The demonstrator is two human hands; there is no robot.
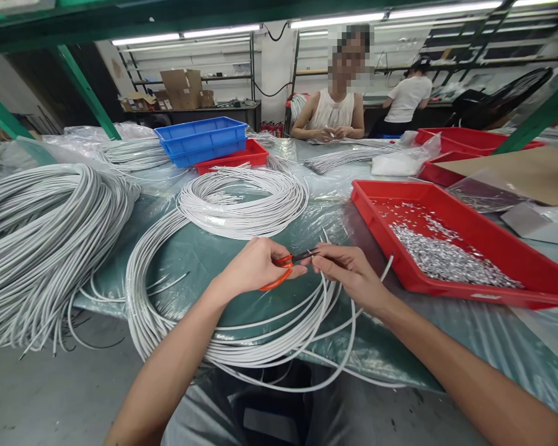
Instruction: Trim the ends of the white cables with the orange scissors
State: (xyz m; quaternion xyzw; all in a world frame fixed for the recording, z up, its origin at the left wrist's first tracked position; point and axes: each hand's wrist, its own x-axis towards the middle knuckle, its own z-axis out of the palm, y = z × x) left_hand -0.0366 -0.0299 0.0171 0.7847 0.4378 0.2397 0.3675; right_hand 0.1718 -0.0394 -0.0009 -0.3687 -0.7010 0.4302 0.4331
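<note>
My left hand (255,263) is closed around the orange handles of a small pair of scissors (281,272). Their dark blades point right and meet my right fingertips. Between thumb and fingers my right hand (346,266) pinches the end of a white cable, right at the blade tips. The exact cut or contact point is too small to make out. Below both hands lies a loose coil of white cable (260,353), looping over the table's front edge. Just beyond them rests a second, neater coil of white cable (242,226).
A red tray (381,229) holding many small silvery metal pieces (451,257) stands at right. A large cable bundle (41,229) hangs over the left edge. Blue bins (199,139) sit farther back. Across the table a person (332,118) works; another person (409,99) stands behind.
</note>
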